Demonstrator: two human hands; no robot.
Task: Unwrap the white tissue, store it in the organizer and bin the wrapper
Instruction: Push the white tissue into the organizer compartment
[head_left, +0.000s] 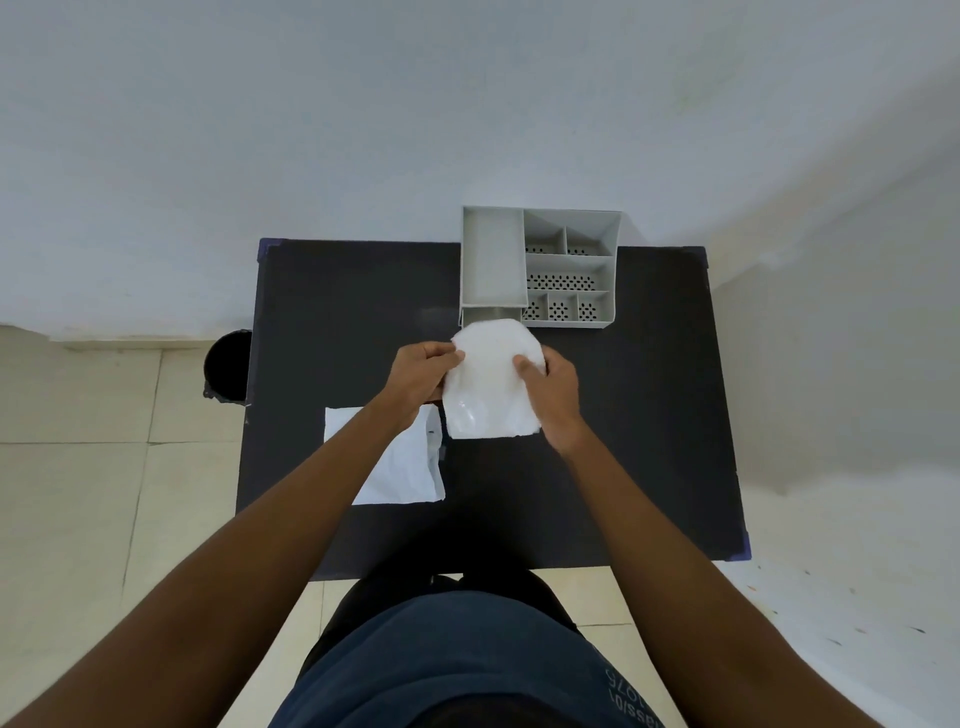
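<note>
Both hands hold a white tissue pack (491, 384) in clear glossy wrapper above the middle of the black table (649, 415). My left hand (421, 376) pinches its upper left edge. My right hand (553, 384) grips its right side, thumb on top. The pack is bent, its top curled toward the grey organizer (540, 267), which stands at the table's far edge with a long open compartment on its left and several small perforated ones on its right. A black bin (228, 366) stands on the floor by the table's left side.
A second flat white packet (400, 460) lies on the table under my left forearm. A white wall rises right behind the organizer. Tiled floor surrounds the table, and my lap sits at the near edge.
</note>
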